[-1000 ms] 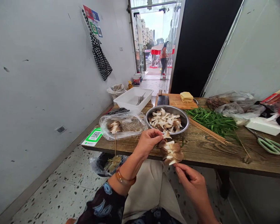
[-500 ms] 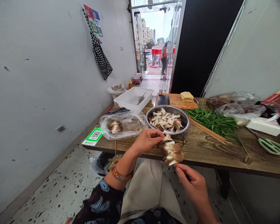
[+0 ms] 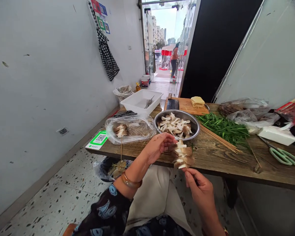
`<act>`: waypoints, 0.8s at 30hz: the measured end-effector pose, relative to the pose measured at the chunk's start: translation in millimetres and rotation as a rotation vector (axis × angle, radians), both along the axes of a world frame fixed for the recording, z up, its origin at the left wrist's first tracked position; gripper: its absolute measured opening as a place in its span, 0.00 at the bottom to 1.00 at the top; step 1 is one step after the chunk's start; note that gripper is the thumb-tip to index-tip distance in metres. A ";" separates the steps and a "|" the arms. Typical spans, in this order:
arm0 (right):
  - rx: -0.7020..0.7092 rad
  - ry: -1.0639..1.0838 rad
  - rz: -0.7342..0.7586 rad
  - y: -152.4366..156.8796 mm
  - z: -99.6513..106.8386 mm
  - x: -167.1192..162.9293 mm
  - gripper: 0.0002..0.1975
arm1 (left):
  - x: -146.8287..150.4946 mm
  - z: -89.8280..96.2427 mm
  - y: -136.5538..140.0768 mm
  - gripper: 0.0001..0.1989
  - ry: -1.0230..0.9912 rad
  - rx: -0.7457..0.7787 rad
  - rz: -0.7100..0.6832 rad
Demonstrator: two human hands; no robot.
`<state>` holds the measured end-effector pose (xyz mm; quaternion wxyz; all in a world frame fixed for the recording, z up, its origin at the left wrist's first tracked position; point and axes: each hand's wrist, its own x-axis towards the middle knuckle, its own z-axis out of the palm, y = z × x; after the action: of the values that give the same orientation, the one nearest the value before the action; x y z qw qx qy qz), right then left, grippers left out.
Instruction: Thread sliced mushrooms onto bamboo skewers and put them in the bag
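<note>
Through the head camera, far from the scene, I look down on a counter (image 3: 223,157) of dark, heavily grained wood. On it stands a smooth white plastic tub (image 3: 134,100), rectangular with sloping walls, and before that a clear plastic bag (image 3: 141,129), crumpled and glossy. A flat wooden cutting board (image 3: 183,105) lies behind a round, shiny metal bowl (image 3: 195,122), which is heaped with mushroom pieces (image 3: 173,124), pale and torn. Right of the bowl spread long green leaves (image 3: 226,127), with thin, straight sticks (image 3: 218,139) fanned along their near side.

In front of the bowl, at the counter's near edge, a mushroom skewer (image 3: 183,155) is held between two bare hands. The right hand (image 3: 201,186) is below it, thumb and fingers pinched on the stick's lower end. The left hand (image 3: 159,147) is at its upper left, fingers loosely bent right beside the top pieces; I cannot tell whether they grip.

The skewer stands nearly upright, leaning slightly, its mushrooms packed tight in ragged layers: grey-brown caps flaring outward at the sides, creamy white flesh down the middle, a pale piece at the top
</note>
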<state>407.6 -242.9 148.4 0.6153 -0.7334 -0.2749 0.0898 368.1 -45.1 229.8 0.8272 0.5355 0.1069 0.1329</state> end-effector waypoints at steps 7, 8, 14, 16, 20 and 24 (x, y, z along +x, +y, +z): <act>-0.015 -0.025 0.019 5.8 -5.0 1.2 0.15 | -3.3 -19.4 -15.0 0.20 0.057 -0.045 0.087; -0.022 -0.037 0.023 6.9 -4.4 0.6 0.15 | -3.6 -20.8 -16.5 0.20 0.067 -0.039 0.116; -0.063 -0.019 0.080 10.6 -1.8 -2.7 0.14 | -0.6 -20.4 -18.1 0.18 0.074 -0.089 0.252; -0.047 -0.001 0.054 11.6 -3.4 -3.0 0.14 | 1.3 -19.4 -18.1 0.19 0.063 -0.106 0.251; -0.017 0.017 0.008 14.2 -7.8 -3.8 0.16 | 5.5 -21.8 -19.8 0.18 0.062 -0.083 0.270; -0.029 0.014 -0.043 16.2 -10.4 -6.2 0.16 | 8.8 -28.8 -24.0 0.17 0.077 -0.044 0.319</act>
<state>401.4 -226.7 138.0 0.6081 -0.7475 -0.2532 0.0855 376.8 -69.1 201.0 0.8023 0.4982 0.2251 0.2397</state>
